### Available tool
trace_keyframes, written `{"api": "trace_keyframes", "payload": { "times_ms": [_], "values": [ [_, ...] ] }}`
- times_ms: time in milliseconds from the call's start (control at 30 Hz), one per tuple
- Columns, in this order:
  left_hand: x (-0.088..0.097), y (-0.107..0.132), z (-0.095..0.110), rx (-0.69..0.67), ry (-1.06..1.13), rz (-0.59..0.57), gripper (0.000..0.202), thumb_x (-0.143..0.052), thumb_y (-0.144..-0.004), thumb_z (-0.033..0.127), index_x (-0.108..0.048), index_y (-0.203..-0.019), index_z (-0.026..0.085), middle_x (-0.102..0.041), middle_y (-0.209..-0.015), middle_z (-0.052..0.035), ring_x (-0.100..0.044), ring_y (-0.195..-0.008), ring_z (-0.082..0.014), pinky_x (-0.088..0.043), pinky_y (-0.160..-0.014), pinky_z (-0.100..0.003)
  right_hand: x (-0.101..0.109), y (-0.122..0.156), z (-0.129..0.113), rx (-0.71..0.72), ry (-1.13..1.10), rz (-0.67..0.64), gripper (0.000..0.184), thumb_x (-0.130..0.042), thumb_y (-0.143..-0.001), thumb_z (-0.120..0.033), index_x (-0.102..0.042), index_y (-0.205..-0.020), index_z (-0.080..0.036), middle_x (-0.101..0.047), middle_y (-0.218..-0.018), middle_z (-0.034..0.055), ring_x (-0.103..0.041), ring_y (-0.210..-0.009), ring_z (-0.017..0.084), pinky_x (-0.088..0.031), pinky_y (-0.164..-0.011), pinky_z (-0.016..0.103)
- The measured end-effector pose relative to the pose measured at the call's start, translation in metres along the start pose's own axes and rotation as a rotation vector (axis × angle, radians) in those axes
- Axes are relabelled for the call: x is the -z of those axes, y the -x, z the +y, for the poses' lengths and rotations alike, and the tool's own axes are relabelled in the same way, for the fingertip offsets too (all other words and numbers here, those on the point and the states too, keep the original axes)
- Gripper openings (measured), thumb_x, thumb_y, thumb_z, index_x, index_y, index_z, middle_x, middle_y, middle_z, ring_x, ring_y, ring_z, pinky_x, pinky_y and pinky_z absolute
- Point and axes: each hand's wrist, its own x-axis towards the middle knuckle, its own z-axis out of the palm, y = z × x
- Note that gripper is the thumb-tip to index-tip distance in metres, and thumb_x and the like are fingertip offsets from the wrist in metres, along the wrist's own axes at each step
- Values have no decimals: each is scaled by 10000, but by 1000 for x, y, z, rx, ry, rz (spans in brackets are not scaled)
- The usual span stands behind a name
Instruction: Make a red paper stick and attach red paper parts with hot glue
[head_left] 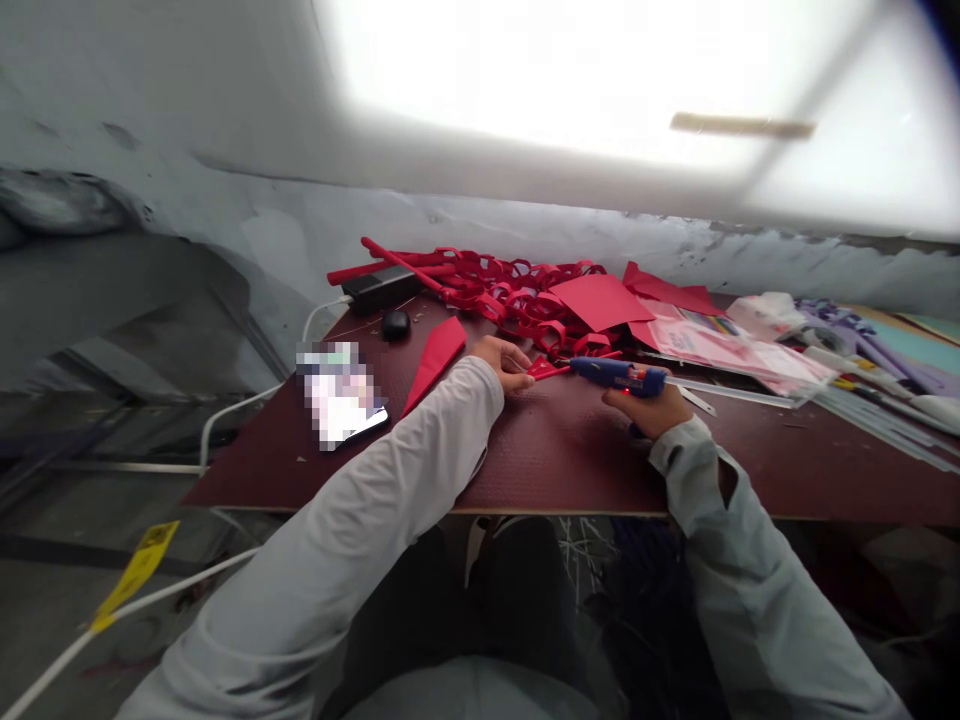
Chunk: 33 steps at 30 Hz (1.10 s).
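My left hand [504,362] pinches a small folded red paper piece [547,370] near the middle of the table. In my right hand [649,408] is a blue glue gun [615,374], with a small red light glowing beside the grip. Its nozzle points left and is close to the red paper; whether the two touch I cannot tell. Behind my hands lies a heap of red paper chains [517,290]. A red paper strip [437,362] rests beside my left wrist.
On the left of the brown table [570,470] are a lit phone [341,395], a black mouse-like object [395,325] and a black box [382,287] with a white cable. At right lie red sheets [600,300], plastic packets [739,350] and glue sticks [885,428].
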Motion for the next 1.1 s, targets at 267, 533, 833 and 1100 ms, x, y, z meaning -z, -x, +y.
{"api": "trace_keyframes", "payload": {
  "times_ms": [267,533,833,1100],
  "values": [
    [-3,-10,-8,47,-34,-37,255,-850,-632,26,-690,-819,91,-677,-547,3,-625,-453,-116,-523,-468,-213,-3,1,-2,79,-19,-70,183,-715,-647,-359,-650,-759,-229,-624,-656,-15,-546,-579,151,-453,-538,282],
    [-5,-10,-7,47,-36,-65,236,-827,-637,-13,-697,-813,74,-674,-553,6,-608,-443,-95,-514,-460,-196,-9,1,10,84,12,8,259,-732,-629,-402,-653,-792,-217,-653,-688,6,-595,-610,181,-512,-593,327],
    [-7,-4,0,46,-39,-75,202,-802,-664,-17,-694,-813,66,-679,-548,-7,-609,-442,-103,-520,-463,-210,-11,-1,13,77,60,0,180,-711,-633,-368,-651,-739,-235,-645,-649,9,-623,-623,216,-527,-605,366],
    [-6,1,5,35,-28,-50,199,-794,-682,-25,-687,-822,67,-666,-543,2,-595,-445,-88,-530,-495,-213,10,5,7,15,140,137,217,-714,-709,-414,-649,-800,-228,-616,-642,7,-623,-622,220,-512,-588,353]
  ]
}}
